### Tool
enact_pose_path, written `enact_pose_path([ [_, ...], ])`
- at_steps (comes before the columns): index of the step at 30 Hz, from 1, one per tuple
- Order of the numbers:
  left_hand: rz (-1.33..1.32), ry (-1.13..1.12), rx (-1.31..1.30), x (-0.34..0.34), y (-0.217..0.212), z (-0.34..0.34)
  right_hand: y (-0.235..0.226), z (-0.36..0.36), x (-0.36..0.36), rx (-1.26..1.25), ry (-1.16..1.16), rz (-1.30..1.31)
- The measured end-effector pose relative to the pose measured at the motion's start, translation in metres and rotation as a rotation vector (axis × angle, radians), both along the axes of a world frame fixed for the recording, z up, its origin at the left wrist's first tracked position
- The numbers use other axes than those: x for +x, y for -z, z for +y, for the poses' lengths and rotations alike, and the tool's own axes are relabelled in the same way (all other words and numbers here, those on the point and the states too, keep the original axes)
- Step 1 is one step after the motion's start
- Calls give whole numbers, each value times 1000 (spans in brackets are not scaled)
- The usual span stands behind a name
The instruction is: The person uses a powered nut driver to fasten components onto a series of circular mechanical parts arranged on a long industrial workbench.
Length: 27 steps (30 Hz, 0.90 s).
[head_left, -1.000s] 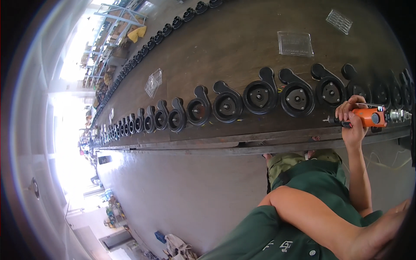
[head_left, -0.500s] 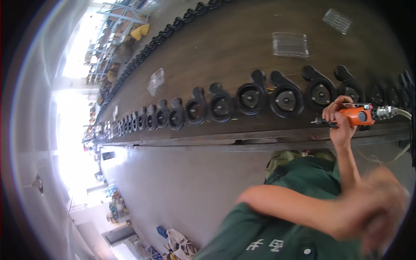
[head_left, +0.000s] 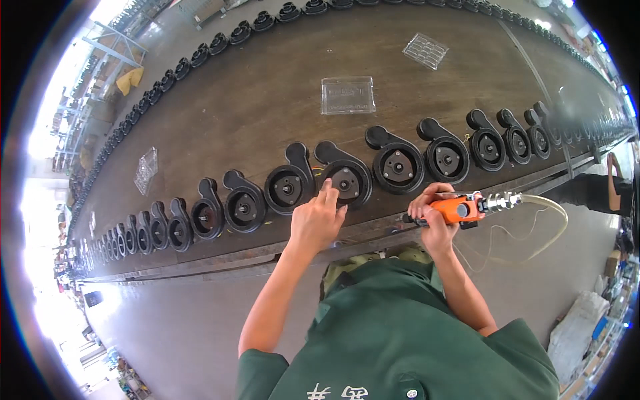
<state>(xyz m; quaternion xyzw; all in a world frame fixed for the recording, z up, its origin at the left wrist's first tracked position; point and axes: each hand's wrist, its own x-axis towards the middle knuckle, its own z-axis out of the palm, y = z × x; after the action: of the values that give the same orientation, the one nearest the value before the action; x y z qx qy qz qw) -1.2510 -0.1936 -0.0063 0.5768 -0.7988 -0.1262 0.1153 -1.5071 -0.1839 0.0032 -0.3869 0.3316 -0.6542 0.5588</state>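
My left hand (head_left: 316,219) reaches over a black round housing (head_left: 347,184) with a short rounded arm, one of a row along the table's near edge. Its index finger is stretched out, the fingertip at the housing's left inner side, and the thumb stands apart; I see nothing held. The palm side is hidden. My right hand (head_left: 437,217) is wrapped round an orange air screwdriver (head_left: 460,211) with a metal hose fitting, its dark tip pointing left. Another housing (head_left: 398,168), with a disc and screw heads inside, sits between the two hands, beyond them.
Similar housings curve away left and right on the brown table (head_left: 267,100), and a second row lines its far edge. Clear plastic trays (head_left: 348,95) lie mid-table. A pale air hose (head_left: 560,217) loops down at the right. Someone's arm (head_left: 612,183) shows at the far right.
My left arm has swung from the lower right to the housings, its hand now over one. The view has turned to the right. The right hand still holds the air screwdriver.
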Motion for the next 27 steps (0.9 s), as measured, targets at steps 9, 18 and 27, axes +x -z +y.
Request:
enact_pose_path([
  [9,232,124,-184,10,-14,-31,-4,-22,13,21,-57,-34],
  [18,162,140,-122,8,-12,-35,1,-46,33,-34,-58,-159],
  [27,12,-63,-18,3,-10,-44,-15,-78,59,-15,-170,27],
])
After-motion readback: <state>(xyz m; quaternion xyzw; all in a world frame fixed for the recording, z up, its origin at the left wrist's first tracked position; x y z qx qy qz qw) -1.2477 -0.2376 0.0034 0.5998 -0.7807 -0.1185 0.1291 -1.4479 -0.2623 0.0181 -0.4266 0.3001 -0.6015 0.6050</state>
